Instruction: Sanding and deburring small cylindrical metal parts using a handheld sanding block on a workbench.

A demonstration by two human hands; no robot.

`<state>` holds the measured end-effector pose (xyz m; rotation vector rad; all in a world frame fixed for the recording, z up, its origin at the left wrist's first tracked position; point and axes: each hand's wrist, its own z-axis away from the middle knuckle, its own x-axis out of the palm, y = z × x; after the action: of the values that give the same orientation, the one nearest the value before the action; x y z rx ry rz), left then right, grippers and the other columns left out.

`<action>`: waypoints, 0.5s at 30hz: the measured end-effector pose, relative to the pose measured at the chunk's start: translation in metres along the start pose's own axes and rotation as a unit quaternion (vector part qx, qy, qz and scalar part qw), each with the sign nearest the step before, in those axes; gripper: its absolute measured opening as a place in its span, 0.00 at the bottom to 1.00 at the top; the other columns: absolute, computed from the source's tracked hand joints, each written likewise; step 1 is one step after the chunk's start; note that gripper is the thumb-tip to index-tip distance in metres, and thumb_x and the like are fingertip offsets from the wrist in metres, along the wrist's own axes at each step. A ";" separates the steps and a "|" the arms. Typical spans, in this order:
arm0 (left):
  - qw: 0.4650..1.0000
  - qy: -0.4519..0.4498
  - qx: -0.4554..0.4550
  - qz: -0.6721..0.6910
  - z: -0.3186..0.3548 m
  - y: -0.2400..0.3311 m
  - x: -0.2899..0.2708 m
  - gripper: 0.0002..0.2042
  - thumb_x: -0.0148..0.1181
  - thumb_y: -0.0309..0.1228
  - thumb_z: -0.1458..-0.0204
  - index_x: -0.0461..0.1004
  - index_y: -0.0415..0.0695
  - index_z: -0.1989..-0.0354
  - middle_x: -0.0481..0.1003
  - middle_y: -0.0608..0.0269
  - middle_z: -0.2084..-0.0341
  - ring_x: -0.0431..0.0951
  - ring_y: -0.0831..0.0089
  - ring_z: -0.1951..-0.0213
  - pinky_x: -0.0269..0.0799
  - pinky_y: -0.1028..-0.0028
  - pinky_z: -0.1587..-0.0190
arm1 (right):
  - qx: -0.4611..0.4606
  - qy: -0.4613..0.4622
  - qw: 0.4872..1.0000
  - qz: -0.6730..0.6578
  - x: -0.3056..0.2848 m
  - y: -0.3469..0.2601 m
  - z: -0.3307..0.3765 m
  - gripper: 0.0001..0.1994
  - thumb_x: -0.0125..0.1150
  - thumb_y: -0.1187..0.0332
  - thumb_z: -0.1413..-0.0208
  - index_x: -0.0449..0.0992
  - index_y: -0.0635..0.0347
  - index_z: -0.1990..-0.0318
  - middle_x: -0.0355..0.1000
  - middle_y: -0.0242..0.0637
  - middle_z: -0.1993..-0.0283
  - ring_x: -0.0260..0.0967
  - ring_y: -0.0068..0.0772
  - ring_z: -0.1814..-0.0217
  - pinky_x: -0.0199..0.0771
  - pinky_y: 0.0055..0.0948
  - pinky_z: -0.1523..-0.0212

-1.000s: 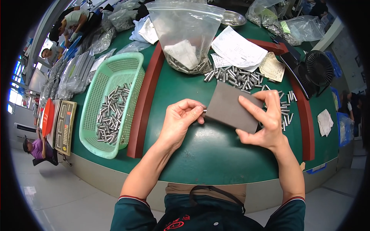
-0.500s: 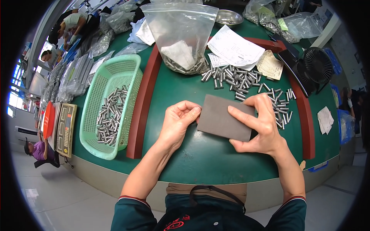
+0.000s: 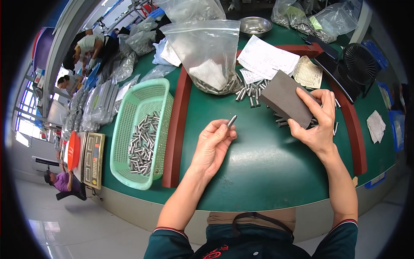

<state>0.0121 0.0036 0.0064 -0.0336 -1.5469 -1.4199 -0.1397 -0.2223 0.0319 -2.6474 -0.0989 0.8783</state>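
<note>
Between thumb and fingers, my left hand (image 3: pixel 213 146) pinches a short shiny metal pin (image 3: pixel 233 120), its tip pointing up and away. My right hand (image 3: pixel 318 125) grips a dark grey-brown rectangular block (image 3: pixel 284 97) by its sides, tilted above the table and apart from the pin. Behind and under the block lies a loose pile of metal pins (image 3: pixel 253 96), largely covered by it and by my right hand. More such pins (image 3: pixel 142 146) fill the bottom of a green perforated plastic basket (image 3: pixel 119 151) to the left.
A red-brown raised frame (image 3: pixel 174 142) borders the green table (image 3: pixel 241 181). At the back stand a clear zip bag (image 3: pixel 202 47) of metal parts, papers (image 3: pixel 267 56) and a steel bowl (image 3: pixel 255 26). A black fan (image 3: pixel 359 62) stands right, a scale (image 3: pixel 92 162) left; other people work beyond.
My right hand has lifted the block away from my left hand, up and to the right, over the pin pile. My left hand has turned, bringing the pin into sight. The whole view has shifted.
</note>
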 end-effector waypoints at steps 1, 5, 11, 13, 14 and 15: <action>0.999 0.009 -0.007 0.032 0.000 -0.001 0.000 0.08 0.61 0.28 0.44 0.73 0.40 0.59 0.76 0.58 0.65 0.75 0.72 0.63 0.72 0.72 0.52 | 0.003 0.000 1.000 0.002 0.000 0.001 0.000 0.32 0.70 0.65 0.76 0.78 0.61 0.52 0.62 0.41 0.64 0.59 0.40 0.61 0.63 0.36 0.60; 0.998 -0.002 -0.035 0.055 -0.002 -0.003 -0.001 0.08 0.61 0.28 0.44 0.73 0.42 0.58 0.76 0.59 0.63 0.76 0.71 0.61 0.72 0.72 0.50 | 0.005 0.009 1.000 0.007 -0.002 0.005 0.001 0.32 0.70 0.65 0.76 0.78 0.61 0.52 0.62 0.40 0.64 0.59 0.39 0.61 0.63 0.36 0.60; 0.999 0.009 -0.029 0.038 0.000 -0.003 -0.001 0.11 0.62 0.30 0.45 0.71 0.43 0.56 0.75 0.61 0.61 0.77 0.75 0.61 0.74 0.73 0.51 | 0.002 0.013 1.000 0.009 -0.001 0.006 0.002 0.32 0.70 0.65 0.76 0.78 0.62 0.53 0.61 0.40 0.65 0.59 0.39 0.62 0.63 0.35 0.60; 0.999 0.008 -0.031 0.039 0.000 -0.003 -0.002 0.11 0.62 0.31 0.45 0.71 0.43 0.56 0.75 0.61 0.61 0.77 0.75 0.61 0.74 0.73 0.52 | -0.002 0.004 1.000 0.015 -0.002 0.006 0.001 0.32 0.70 0.65 0.76 0.78 0.62 0.53 0.62 0.41 0.65 0.59 0.39 0.62 0.63 0.36 0.60; 0.998 0.000 -0.040 0.051 -0.001 -0.002 -0.004 0.11 0.61 0.30 0.44 0.71 0.43 0.55 0.76 0.59 0.61 0.77 0.73 0.60 0.74 0.72 0.51 | 0.000 0.005 1.000 0.015 -0.001 0.006 0.002 0.32 0.70 0.65 0.76 0.78 0.62 0.53 0.62 0.41 0.65 0.59 0.39 0.62 0.63 0.36 0.60; 0.997 -0.007 -0.049 0.063 -0.001 -0.003 -0.005 0.10 0.60 0.29 0.44 0.71 0.42 0.55 0.76 0.58 0.61 0.78 0.71 0.59 0.74 0.71 0.49 | -0.003 0.010 1.000 0.015 -0.001 0.006 0.002 0.32 0.70 0.64 0.76 0.78 0.63 0.53 0.63 0.41 0.65 0.60 0.40 0.61 0.63 0.36 0.60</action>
<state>0.0140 0.0045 0.0010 -0.1982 -1.4600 -1.3960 -0.1416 -0.2279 0.0286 -2.6694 -0.0581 0.8626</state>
